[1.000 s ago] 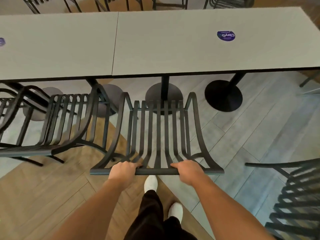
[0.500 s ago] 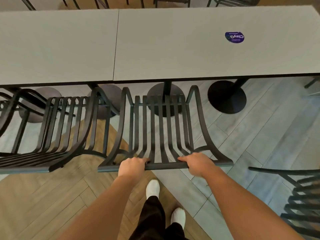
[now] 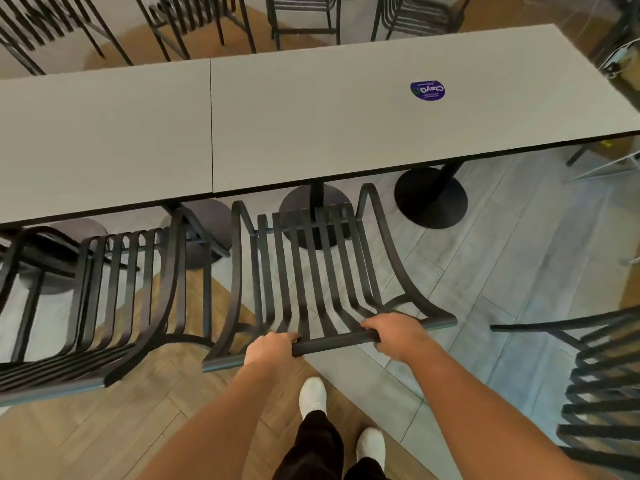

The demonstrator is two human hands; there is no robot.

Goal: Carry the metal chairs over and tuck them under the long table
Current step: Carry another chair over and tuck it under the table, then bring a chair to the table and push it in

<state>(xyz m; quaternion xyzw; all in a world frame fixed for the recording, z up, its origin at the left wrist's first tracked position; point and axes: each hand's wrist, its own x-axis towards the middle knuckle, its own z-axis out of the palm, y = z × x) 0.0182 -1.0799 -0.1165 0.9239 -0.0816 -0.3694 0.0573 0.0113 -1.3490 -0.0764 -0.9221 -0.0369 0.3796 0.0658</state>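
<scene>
A black slatted metal chair (image 3: 311, 271) stands in front of me, its seat front reaching the near edge of the long grey table (image 3: 311, 126). My left hand (image 3: 270, 351) and my right hand (image 3: 398, 336) both grip the chair's top back rail, a short way apart. A second, like chair (image 3: 114, 289) stands just left of it, its front under the table edge. A third chair (image 3: 602, 386) stands apart at the right edge of view.
Round black pedestal bases (image 3: 431, 197) hold up the table beyond the chair. A blue round sticker (image 3: 427, 90) lies on the tabletop. More dark chairs (image 3: 304, 12) line the table's far side. My white shoes (image 3: 313, 396) stand on wood and grey tile flooring.
The chair has slid forward toward the table, so its seat front now meets the table edge. Both hands stayed gripped on the back rail, and my view has moved closer.
</scene>
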